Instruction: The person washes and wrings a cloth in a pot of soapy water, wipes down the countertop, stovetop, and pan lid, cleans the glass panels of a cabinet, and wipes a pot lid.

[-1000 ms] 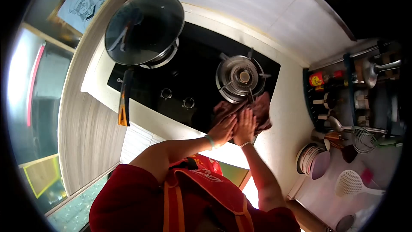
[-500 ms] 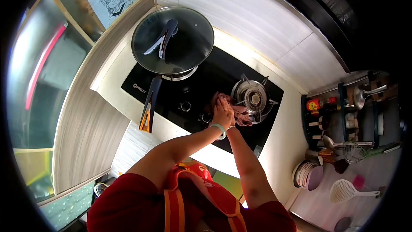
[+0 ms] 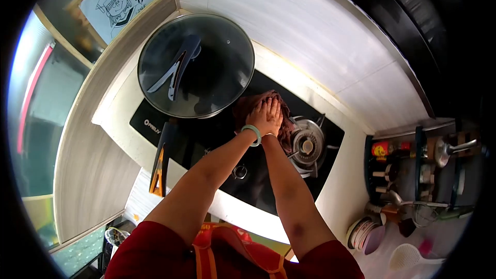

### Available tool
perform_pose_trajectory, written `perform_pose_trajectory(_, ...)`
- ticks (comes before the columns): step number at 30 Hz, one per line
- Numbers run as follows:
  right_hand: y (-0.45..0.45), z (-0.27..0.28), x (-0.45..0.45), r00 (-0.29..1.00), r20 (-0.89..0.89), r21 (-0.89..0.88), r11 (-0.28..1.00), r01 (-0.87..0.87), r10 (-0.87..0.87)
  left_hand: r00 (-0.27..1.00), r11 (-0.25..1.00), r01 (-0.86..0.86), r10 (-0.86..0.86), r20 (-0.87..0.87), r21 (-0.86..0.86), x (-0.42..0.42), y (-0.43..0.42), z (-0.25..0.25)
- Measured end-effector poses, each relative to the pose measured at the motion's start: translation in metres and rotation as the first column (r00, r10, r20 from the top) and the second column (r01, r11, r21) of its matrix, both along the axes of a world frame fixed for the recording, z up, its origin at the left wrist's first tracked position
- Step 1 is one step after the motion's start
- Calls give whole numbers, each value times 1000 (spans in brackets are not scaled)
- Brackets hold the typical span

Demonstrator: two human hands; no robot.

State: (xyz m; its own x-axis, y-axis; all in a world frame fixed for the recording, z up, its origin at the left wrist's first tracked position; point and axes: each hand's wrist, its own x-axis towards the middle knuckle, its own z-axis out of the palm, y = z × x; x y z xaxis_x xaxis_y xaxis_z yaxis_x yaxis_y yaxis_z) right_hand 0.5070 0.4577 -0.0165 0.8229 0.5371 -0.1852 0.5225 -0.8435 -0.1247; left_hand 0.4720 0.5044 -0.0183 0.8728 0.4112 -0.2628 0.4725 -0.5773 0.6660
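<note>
My left hand (image 3: 263, 118), with a pale green bangle at the wrist, lies flat over my right hand (image 3: 277, 125). Its fingers are stretched out and slightly apart. Under it, my right hand has the dark brown cloth (image 3: 246, 107) against the black glass cooktop (image 3: 263, 181); most of its fingers are covered. Folds of cloth spread out on both sides of the hands. Close by on the right, the bare gas burner (image 3: 308, 148) touches or nearly touches the cloth's edge.
A pan with a glass lid (image 3: 217, 72) covers the left burner, its handle (image 3: 161, 160) jutting over the counter's front edge. Control knobs (image 3: 239, 171) sit near my forearms. A utensil rack (image 3: 419, 165) and stacked bowls (image 3: 361, 233) stand at the right.
Both hands and the cloth have moved away from the knobs, toward the back of the cooktop and the lidded pan. The camera view has shifted too.
</note>
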Motion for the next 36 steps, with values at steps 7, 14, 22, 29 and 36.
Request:
perform_pose_trajectory(7, -2, 5, 34, 989, -22, 77, 987, -144, 146, 969, 955, 63, 10, 245, -288, 9, 28, -3)
perform_pose_trajectory(14, -18, 40, 69, 750, -433, -26, 824, -566, 501, 986, 983, -40, 10, 166, 181, -32, 21, 18)
perform_pose_trajectory(22, -11, 0, 158, 243, -396, -29, 252, -967, 886, 988, 986, 32, -55, 142, 165, 41, 15, 2)
perform_pose_trajectory(29, -106, 36, 207, 653, -736, 85, 982, -170, 177, 935, 934, 354, -354, 6, 50, 136, -26, 13)
perform_pose_trajectory(36, -200, 19, 215, 783, -362, 37, 847, -530, 505, 725, 728, 676, -629, -280, 112, 190, -102, 42)
